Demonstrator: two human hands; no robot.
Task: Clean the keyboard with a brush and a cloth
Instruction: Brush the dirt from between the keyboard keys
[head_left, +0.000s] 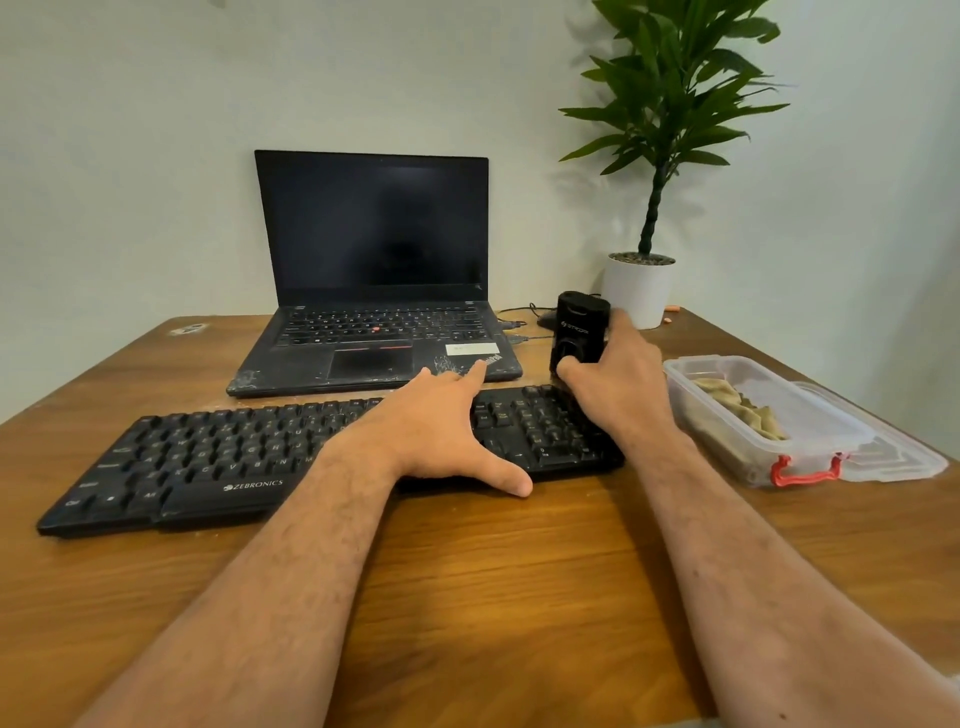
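Now, going from left to right: the black keyboard (322, 452) lies flat on the wooden table (467, 597), just in front of the laptop (374, 291) and close to it. Its long axis runs from left to right across the table, a little slanted, so the left end is nearer to the person and the right end is farther; the space bar side faces the person. The left hand (441, 431) rests on the right-middle part of the keyboard with fingers spread and quite straight, the thumb on the table at the front edge, so it presses and holds nothing. The right hand (613, 384) grips a small black device (579, 332) upright over the number pad end; I judge it is the brush tool, but the bristles are not visible. At the far right stands a clear plastic box (810, 415) with a beige cloth (743, 410) inside, its lid under it, and a potted plant (654, 182) behind.

To do this step well, I think the left hand should keep the keyboard steady while the brush moves along the key rows, in the direction of the long axis, and pushes the dust to one edge
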